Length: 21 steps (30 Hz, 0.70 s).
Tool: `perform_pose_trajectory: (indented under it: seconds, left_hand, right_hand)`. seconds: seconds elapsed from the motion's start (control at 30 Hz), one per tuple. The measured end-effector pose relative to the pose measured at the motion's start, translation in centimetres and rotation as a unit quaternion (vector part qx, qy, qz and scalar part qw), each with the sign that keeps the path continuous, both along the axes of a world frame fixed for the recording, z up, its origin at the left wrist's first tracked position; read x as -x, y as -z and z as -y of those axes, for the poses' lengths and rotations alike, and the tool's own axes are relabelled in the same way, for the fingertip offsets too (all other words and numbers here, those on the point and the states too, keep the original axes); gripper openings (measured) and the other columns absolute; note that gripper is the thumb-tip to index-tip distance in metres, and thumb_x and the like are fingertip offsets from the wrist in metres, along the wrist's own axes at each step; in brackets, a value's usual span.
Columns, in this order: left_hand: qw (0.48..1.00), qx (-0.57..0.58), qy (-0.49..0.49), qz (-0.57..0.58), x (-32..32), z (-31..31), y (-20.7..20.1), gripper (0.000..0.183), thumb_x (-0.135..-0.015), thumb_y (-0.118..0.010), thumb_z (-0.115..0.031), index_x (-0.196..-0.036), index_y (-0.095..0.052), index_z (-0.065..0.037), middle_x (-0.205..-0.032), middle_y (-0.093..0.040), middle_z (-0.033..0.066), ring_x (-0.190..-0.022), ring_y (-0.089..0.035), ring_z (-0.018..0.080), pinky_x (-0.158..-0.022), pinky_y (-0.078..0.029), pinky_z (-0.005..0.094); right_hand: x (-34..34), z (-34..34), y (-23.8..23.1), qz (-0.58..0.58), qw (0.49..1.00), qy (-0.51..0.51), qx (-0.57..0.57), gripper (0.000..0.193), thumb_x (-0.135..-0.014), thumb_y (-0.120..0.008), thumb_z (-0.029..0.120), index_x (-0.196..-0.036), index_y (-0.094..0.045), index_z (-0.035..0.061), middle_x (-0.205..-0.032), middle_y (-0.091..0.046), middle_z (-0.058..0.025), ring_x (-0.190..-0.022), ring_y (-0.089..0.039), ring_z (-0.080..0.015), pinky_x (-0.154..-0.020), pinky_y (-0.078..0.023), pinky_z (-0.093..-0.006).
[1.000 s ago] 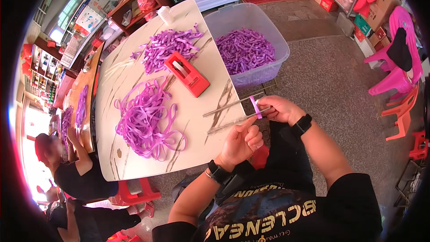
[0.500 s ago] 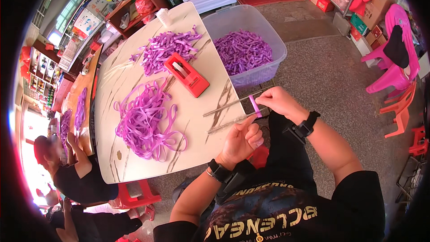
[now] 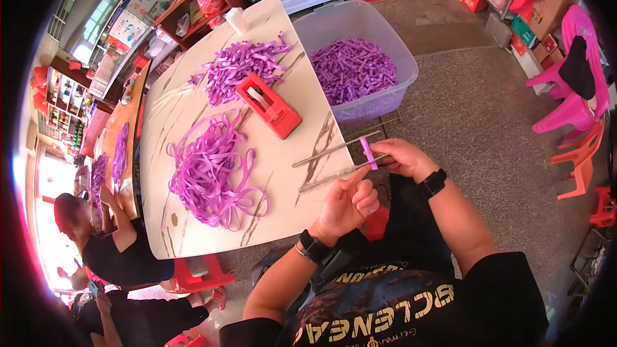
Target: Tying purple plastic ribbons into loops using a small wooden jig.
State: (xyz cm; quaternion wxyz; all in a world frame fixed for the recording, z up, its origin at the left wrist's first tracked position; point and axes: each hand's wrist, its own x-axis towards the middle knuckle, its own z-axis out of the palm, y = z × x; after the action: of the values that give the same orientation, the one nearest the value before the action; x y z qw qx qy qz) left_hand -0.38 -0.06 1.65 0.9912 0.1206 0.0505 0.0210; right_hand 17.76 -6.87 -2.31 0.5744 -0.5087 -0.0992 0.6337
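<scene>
Two thin metal rods stick out past the right edge of the table, side by side. A short purple ribbon spans them near their outer ends. My left hand has its fingers curled, with the index fingertip against the ribbon at the nearer rod. My right hand is closed on the ribbon's outer side, fingertips pinched close to the nearer rod; what lies between them is partly hidden. A tangled heap of long purple ribbon lies left of my hands.
On the marble-patterned table are a red tape dispenser, a pile of small purple ribbon pieces and a white roll. A clear plastic tub with many ribbon pieces stands beyond the rods. Two people sit at the lower left.
My right hand has come down from the farther rod toward the nearer one, its wrist turning. My left hand stays almost in place at the ribbon. The view has shifted slightly.
</scene>
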Motion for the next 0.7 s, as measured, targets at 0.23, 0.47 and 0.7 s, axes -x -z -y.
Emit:
perform_pose_trajectory:
  seconds: [0.23,0.47,0.7]
  left_hand:
    - [1.000,0.008,-0.002,-0.003,0.2,0.1,-0.1,0.041,-0.085,-0.032,-0.022,-0.123,-0.042,-0.009,-0.060,-0.027,-0.0009,-0.058,-0.032,0.0124,-0.058,-0.031,0.0250]
    - [1.000,0.000,0.003,-0.012,-0.1,0.1,-0.3,0.040,-0.085,-0.032,-0.023,-0.122,-0.040,-0.009,-0.060,-0.028,-0.0009,-0.057,-0.032,0.0123,-0.057,-0.030,0.0242]
    - [1.000,0.011,-0.003,-0.005,0.1,0.1,0.0,0.040,-0.085,-0.032,-0.022,-0.122,-0.040,-0.009,-0.060,-0.028,-0.0009,-0.057,-0.032,0.0123,-0.057,-0.031,0.0245]
  right_hand:
    - [2.5,-1.6,4.7,-0.294,0.954,0.010,-0.062,0.014,-0.082,-0.059,0.024,-0.084,-0.059,0.0105,-0.058,-0.048,0.0053,-0.044,-0.037,-0.0018,-0.038,-0.025,-0.0137]
    - [5.4,-2.8,5.0,-0.374,0.914,0.112,-0.108,0.018,-0.085,-0.055,0.025,-0.086,-0.059,0.0081,-0.069,-0.056,-0.0006,-0.059,-0.052,-0.0107,-0.055,-0.042,-0.0217]
    - [3.1,-2.0,3.1,-0.250,0.964,-0.002,-0.089,0.022,-0.084,-0.055,0.028,-0.087,-0.059,0.0065,-0.074,-0.058,-0.0023,-0.065,-0.053,-0.0129,-0.060,-0.043,-0.0249]
